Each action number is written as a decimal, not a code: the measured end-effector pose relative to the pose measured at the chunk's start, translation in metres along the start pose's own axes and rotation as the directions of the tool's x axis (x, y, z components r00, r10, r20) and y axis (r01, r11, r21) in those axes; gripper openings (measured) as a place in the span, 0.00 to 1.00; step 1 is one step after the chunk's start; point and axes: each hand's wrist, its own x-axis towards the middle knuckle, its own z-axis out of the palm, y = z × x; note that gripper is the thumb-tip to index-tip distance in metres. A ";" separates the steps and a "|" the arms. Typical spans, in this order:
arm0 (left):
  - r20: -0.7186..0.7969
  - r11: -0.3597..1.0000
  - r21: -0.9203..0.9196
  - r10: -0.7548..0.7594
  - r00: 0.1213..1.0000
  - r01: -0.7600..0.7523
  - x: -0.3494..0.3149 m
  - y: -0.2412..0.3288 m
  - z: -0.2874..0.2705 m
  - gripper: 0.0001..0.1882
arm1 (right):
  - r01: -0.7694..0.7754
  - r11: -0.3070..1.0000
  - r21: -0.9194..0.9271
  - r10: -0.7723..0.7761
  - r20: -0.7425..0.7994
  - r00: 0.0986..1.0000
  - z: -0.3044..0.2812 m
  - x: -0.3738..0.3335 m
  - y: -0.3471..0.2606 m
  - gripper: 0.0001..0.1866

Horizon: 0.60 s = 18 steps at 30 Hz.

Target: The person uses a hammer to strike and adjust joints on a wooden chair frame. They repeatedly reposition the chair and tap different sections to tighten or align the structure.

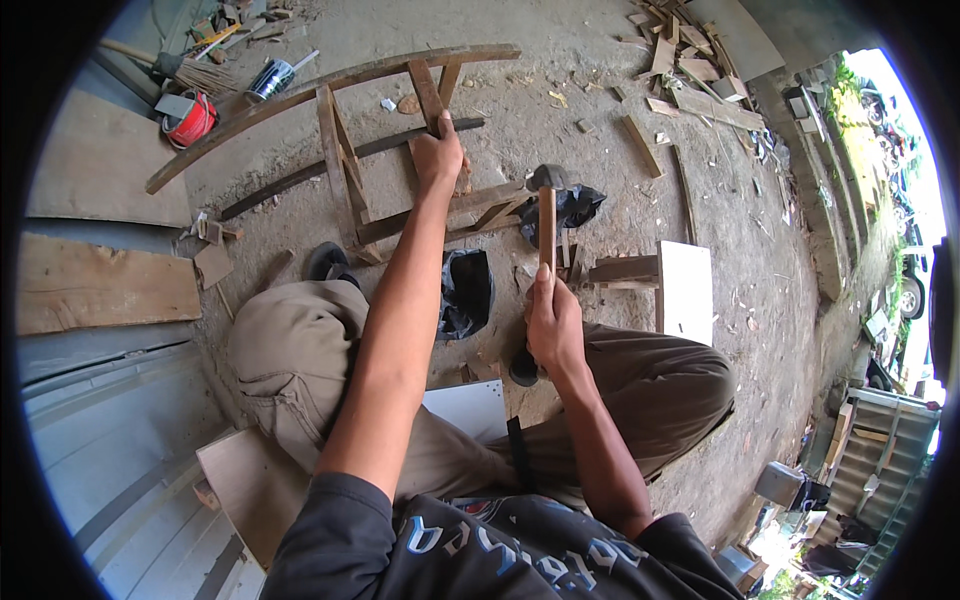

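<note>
Wooden frame [333,140] strikes me as stiff and moderately heavy, best held by the crosspiece [427,92] my left hand [438,155] clasps, while my right hand [555,322] grips the hammer [547,225].

From the left side of my head, a wide fisheye camera looks down, near, from above and behind my fingers [544,284]; my forearms [415,270] rise toward them, ground [770,270] curving beyond.
</note>
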 end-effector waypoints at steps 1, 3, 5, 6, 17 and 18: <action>-0.008 1.000 0.017 0.007 1.000 -0.007 0.002 -0.001 -0.001 0.38 | -0.076 0.995 0.066 0.074 0.025 0.997 -0.002 -0.002 -0.004 0.28; -0.008 1.000 0.018 0.003 1.000 -0.002 0.001 -0.007 -0.001 0.38 | -0.131 0.976 0.172 0.126 0.042 0.991 -0.008 -0.006 -0.023 0.27; -0.012 1.000 -0.021 -0.006 1.000 0.006 0.005 -0.005 -0.001 0.38 | -0.027 0.957 0.288 0.025 0.012 1.000 -0.014 -0.002 -0.048 0.26; -0.012 1.000 -0.031 -0.003 1.000 0.003 0.005 -0.008 -0.001 0.38 | 0.019 0.940 0.342 -0.017 -0.006 1.000 -0.018 -0.004 -0.059 0.25; -0.063 0.993 0.121 -0.002 0.998 0.009 0.008 -0.006 0.003 0.38 | -0.063 0.993 0.097 0.058 0.056 0.997 -0.003 0.002 -0.002 0.27; -0.049 0.996 0.086 0.003 0.999 0.002 0.011 0.001 0.005 0.38 | -0.180 0.970 0.164 0.164 0.105 0.981 -0.006 0.001 -0.010 0.27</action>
